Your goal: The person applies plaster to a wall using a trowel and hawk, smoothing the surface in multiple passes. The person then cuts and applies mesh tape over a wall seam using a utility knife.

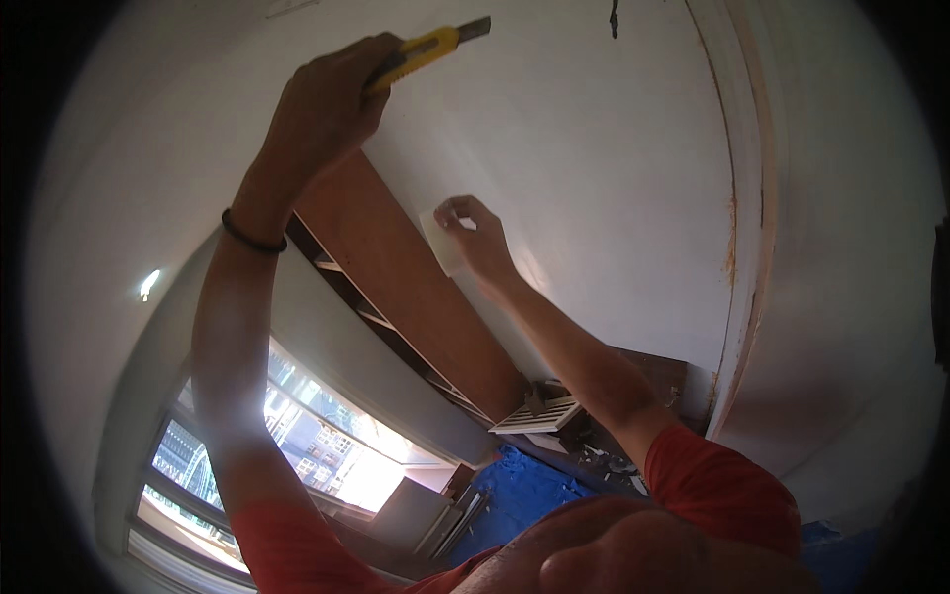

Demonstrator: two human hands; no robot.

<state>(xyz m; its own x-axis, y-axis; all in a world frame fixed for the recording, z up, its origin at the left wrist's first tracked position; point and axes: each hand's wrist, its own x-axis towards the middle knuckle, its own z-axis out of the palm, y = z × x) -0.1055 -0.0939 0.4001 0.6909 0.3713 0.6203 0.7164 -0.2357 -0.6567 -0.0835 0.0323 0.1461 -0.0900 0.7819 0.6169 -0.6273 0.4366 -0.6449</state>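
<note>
My left hand [332,104] is raised high and wrapped around a yellow snap-off utility knife [421,57]. Its metal blade sticks out to the right, near the white painted surface [594,168] overhead. Lower and to the right, my right hand [473,236] is closed in a pinch, thumb and fingers curled together. Beside its fingertips shows a thin, pale, flat piece [439,241], seemingly held by its edge; what it is I cannot make out.
A tall brown wooden cabinet [396,277] with open shelves stands behind my arms. Windows [317,445] glare at lower left. A blue sheet [515,495] covers the floor, and slatted white pieces [536,416] lie near a dark unit. Rough trim [737,228] edges the wall at right.
</note>
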